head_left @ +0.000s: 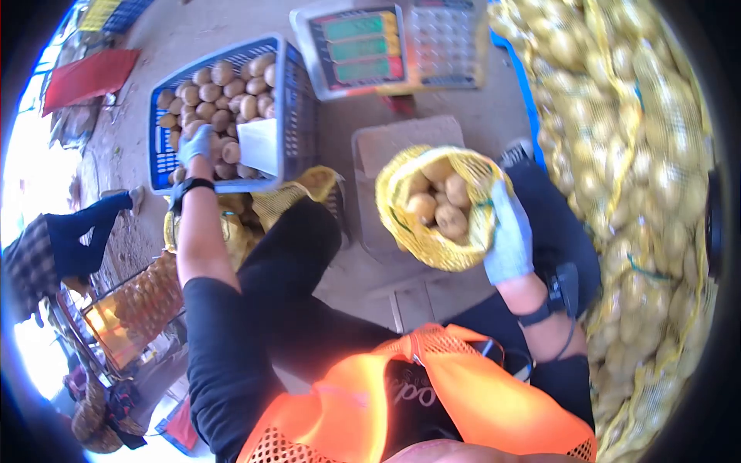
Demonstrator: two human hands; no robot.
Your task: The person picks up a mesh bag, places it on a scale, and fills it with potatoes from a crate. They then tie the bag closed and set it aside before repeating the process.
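Observation:
Brown round fruits [220, 92] that look like kiwis or potatoes fill a blue plastic crate [293, 100] at the upper left. My left hand [196, 144], in a light glove, reaches into its near left corner, touching the fruits; its fingertips are hard to make out. A white card [258, 147] lies on the fruits. My right hand [508, 231], also gloved, grips the right rim of a yellow mesh bag [432, 251]. The bag is open at the top, with several fruits inside, in front of a scale platform [370, 150].
A scale display [363, 50] stands beyond the platform. Filled yellow mesh bags [633, 154] are piled along the right. Another mesh bag [282, 199] lies below the crate. At the far left a person [62, 239] bends near a netted load [139, 309].

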